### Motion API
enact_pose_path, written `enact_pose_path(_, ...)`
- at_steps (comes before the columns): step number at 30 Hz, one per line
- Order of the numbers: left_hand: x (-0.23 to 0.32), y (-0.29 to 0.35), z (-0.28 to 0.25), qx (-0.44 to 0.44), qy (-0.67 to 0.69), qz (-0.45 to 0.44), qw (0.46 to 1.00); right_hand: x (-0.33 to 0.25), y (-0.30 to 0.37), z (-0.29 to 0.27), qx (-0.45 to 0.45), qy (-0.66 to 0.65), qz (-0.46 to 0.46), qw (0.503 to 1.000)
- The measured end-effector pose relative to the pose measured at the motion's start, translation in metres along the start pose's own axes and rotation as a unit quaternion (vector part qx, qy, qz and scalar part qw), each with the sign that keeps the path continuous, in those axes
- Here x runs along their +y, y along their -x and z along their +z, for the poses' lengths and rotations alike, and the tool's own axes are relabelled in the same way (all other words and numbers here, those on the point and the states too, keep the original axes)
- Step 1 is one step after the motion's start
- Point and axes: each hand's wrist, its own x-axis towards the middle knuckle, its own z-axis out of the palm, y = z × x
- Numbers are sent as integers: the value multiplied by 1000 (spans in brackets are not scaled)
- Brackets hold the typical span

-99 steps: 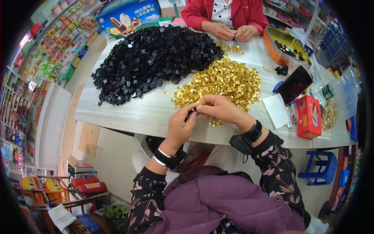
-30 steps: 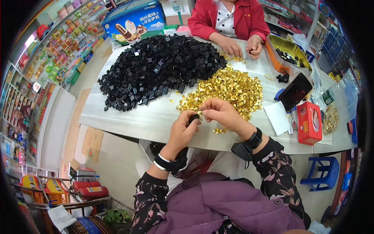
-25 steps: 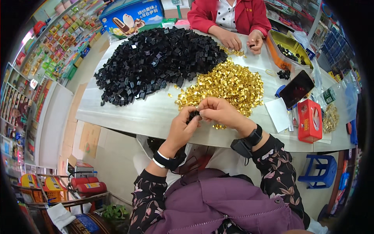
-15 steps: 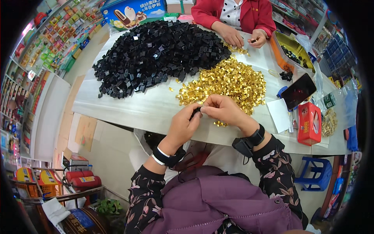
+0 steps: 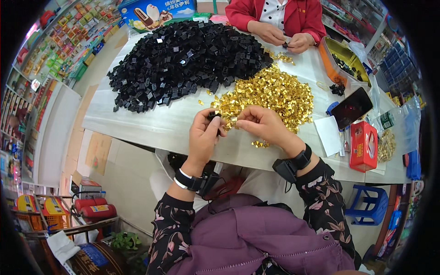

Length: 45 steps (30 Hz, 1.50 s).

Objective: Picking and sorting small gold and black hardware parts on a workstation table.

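Note:
My left hand (image 5: pixel 204 136) is closed around a small black plastic piece (image 5: pixel 213 115), which shows between thumb and fingers. A short gap away, my right hand (image 5: pixel 266 127) is pinched with thumb and forefinger together, at the near edge of a heap of shiny gold pieces (image 5: pixel 279 96). Whatever lies between those right fingertips is too small to make out against the gold. Behind my left hand spreads a large mound of black plastic pieces (image 5: pixel 183 64). A few stray gold bits (image 5: pixel 260 144) lie below my right wrist.
Across the white table (image 5: pixel 133 130), a person in a red jacket (image 5: pixel 247 13) handles a small dark piece. To the right are an orange tin (image 5: pixel 341 62) holding black pieces, a phone (image 5: pixel 351 107), white paper (image 5: pixel 327 135) and a red tin (image 5: pixel 363 145). A blue stool (image 5: pixel 368 204) stands below.
My hands have parted: the left moved left and up with the black piece, the right stayed near the gold heap. The person opposite has brought both hands together.

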Motion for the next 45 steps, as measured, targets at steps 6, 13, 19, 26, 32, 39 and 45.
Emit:
enact_pose_path(6,-8,3,-6,-30,-132,50,990,-4,6,7,58,365,-139,919)
enact_pose_path(13,-8,6,5,-10,-113,112,987,0,7,4,57,330,-115,935)
enact_pose_path(19,-1,11,3,-5,-136,70,988,3,8,0,62,331,-155,929)
enact_pose_path(26,-12,9,7,-18,-119,91,989,-7,1,-5,83,56,-18,995)
enact_pose_path(32,-12,9,5,-53,-246,89,964,-4,3,1,-22,-137,-12,990)
enact_pose_path(39,-10,12,10,-58,-273,112,954,-4,4,-1,-28,-178,13,983)
enact_pose_path(45,-9,12,7,-84,-319,129,935,-11,4,1,-43,-188,32,981)
